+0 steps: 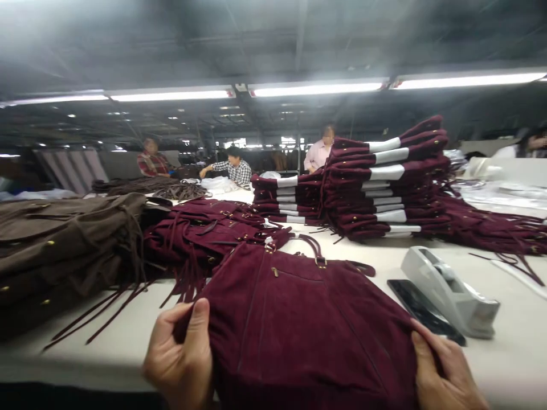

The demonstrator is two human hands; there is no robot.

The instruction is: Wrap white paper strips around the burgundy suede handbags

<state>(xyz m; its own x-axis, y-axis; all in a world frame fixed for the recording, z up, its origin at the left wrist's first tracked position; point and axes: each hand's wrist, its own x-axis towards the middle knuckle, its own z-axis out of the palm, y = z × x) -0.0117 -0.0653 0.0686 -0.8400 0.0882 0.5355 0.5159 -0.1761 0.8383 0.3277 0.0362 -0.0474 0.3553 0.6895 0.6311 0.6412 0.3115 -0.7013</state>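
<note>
A burgundy handbag (294, 319) with a small zip pocket and brass-coloured strap rings is stretched out flat in front of me at the table's near edge. My left hand (182, 347) pinches its left side, thumb on top. On the opposite side my right hand (447, 364) grips the bag's edge between thumb and fingers. The bag's straps lie toward the far side. Its lower end runs out of the picture.
Brown bags (64, 245) are piled at left, beside more burgundy bags (200, 228). Tall stacks of burgundy bags with white bands (388, 154) stand behind. To the right are a grey tape dispenser (448, 290) and a black phone (410, 290). Several people work farther back.
</note>
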